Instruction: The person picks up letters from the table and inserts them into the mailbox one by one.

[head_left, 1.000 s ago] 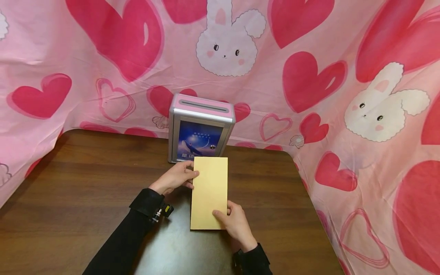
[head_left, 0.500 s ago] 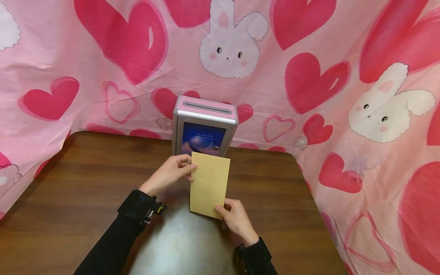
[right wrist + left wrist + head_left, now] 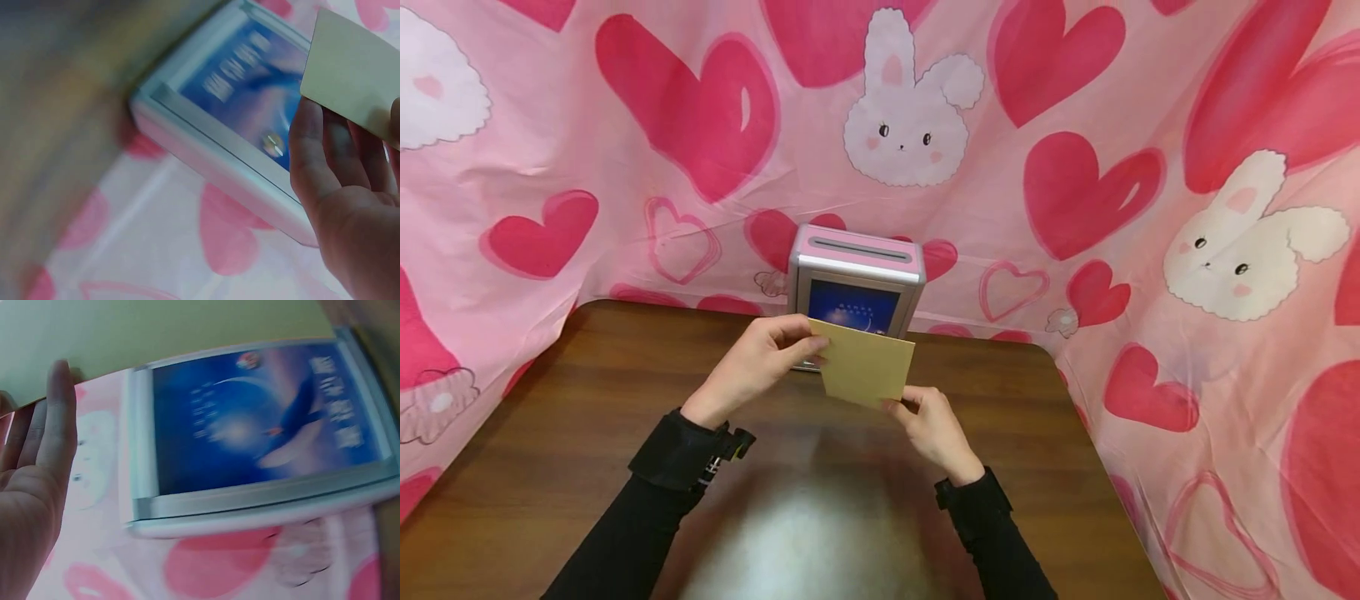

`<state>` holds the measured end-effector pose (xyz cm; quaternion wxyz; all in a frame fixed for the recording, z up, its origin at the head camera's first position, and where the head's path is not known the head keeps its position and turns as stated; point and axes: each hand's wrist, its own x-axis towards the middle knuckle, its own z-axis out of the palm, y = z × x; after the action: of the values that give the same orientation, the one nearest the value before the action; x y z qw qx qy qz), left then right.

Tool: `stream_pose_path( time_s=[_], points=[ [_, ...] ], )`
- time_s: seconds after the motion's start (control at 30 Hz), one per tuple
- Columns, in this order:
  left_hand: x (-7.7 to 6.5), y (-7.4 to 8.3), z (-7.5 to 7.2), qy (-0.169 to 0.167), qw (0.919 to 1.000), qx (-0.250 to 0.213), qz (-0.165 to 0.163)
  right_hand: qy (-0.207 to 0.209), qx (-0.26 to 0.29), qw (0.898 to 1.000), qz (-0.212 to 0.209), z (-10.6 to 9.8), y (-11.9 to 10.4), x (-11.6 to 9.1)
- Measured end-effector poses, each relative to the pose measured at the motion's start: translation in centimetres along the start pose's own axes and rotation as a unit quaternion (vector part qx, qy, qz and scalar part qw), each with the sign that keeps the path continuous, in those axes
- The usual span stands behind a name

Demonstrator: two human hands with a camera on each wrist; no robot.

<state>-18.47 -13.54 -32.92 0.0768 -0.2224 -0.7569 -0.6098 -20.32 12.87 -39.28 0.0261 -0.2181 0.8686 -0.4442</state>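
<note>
A plain tan envelope-like piece of paper [image 3: 867, 364] is held up tilted between both hands, above the table and in front of a box. My left hand [image 3: 765, 364] pinches its upper left corner, thumb on the near face. At the lower right edge, my right hand [image 3: 934, 423] pinches it between thumb and fingers. Behind it stands the silver and pink box [image 3: 857, 260], with a long slot in its top and a blue whale picture on its front. The paper covers the lower part of that picture in the head view.
The brown wooden table [image 3: 587, 433] reaches back to a pink cloth [image 3: 820, 158] printed with hearts and rabbits, which hangs behind and to the sides. The box stands at the table's back edge, close to the cloth. A small round lock [image 3: 273, 145] sits on the box front.
Both hands have raised the paper and tipped it, so its face looks shorter. It now hides more of the box front. The head view has shifted slightly.
</note>
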Motion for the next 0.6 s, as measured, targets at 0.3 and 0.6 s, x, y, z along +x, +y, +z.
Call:
stream_pose_path(
  time_s=[0.3,0.6],
  points=[
    [-0.1,5.3,-1.6,0.019,0.9925,0.068,0.1,0.032,-0.061,0.994,-0.086,-4.5,-4.5,2.5],
    [0.3,9.7,-2.3,0.017,0.9604,0.1,0.26,0.065,-0.082,0.983,-0.153,-7.9,-8.5,4.0]
  ],
)
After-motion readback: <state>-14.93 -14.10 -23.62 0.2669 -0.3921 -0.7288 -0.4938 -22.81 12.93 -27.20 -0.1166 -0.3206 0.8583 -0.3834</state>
